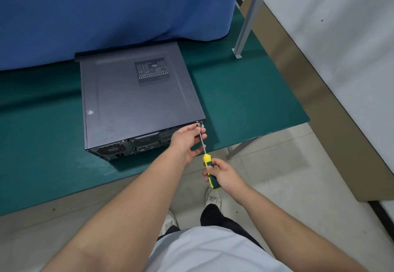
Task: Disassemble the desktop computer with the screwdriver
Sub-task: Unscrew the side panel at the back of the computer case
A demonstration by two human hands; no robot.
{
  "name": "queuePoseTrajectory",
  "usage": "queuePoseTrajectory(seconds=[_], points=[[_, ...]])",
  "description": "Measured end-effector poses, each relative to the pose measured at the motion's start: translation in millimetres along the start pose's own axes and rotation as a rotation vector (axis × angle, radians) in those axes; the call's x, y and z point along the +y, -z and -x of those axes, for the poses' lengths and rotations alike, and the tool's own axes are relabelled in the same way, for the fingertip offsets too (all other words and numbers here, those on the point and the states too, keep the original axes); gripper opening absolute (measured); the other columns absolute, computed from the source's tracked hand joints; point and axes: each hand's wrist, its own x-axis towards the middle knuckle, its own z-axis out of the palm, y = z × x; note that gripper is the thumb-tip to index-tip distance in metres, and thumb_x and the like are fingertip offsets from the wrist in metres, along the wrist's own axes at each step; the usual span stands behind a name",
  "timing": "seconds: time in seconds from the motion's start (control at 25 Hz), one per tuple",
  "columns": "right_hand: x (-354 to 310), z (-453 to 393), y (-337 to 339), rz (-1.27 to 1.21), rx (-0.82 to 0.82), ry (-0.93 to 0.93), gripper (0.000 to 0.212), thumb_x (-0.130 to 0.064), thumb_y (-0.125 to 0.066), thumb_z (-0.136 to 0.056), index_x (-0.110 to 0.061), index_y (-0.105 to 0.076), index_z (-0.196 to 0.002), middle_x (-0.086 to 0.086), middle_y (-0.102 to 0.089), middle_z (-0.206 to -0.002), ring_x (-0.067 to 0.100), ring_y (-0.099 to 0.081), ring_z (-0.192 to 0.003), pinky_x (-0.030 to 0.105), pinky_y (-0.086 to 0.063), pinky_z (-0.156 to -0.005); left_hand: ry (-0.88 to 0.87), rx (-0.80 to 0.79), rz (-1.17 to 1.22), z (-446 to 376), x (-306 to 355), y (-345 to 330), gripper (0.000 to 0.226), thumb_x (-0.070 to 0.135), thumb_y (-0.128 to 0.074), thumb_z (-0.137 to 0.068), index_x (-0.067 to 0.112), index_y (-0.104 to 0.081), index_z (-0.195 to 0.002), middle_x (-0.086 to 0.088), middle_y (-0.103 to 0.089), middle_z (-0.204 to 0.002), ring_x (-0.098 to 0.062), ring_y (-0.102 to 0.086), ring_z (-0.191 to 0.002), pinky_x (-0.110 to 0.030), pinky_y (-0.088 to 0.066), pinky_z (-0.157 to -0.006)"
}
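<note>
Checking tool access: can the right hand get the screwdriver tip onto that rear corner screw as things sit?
Probably yes. The right hand grips the screwdriver, and its shaft already runs up to the corner screw of the computer case. The left hand pinches the shaft near the tip, guiding rather than blocking.

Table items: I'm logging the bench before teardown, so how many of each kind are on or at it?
Desktop computer: 1
Screwdriver: 1, gripped by the right hand, shaft steadied by the left hand
Green mat: 1
Total: 3
</note>
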Motion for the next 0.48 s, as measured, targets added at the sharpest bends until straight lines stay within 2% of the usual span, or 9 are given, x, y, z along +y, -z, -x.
queuePoseTrajectory(seconds=[0.16,0.48], points=[[1.1,-4.4,6.3,-0.027,-0.015,-0.025,0.014,-0.012,-0.048,-0.107,-0.014,-0.059,-0.114,0.004,-0.067,-0.092,0.018,-0.062,-0.081,0.031,-0.048,-0.077,0.022,0.026,0.024,-12.0,-4.9,-1.5,0.018,0.009,-0.066,-0.099,0.019,-0.07,-0.114,0.001,-0.08,-0.098,-0.017,-0.077,-0.096,-0.047,-0.059,-0.088],[-0.7,-6.3,13.0,0.014,-0.013,0.004,0.02,-0.014,-0.048,-0.107,-0.012,-0.06,-0.123,0.002,-0.068,-0.098,0.014,-0.064,-0.086,0.032,-0.049,-0.086,0.0,-0.014,0.097,-12.7,-10.1,0.3,0.019,0.012,-0.069,-0.098,0.019,-0.069,-0.115,0.002,-0.08,-0.104,-0.016,-0.076,-0.1,-0.044,-0.06,-0.082]])
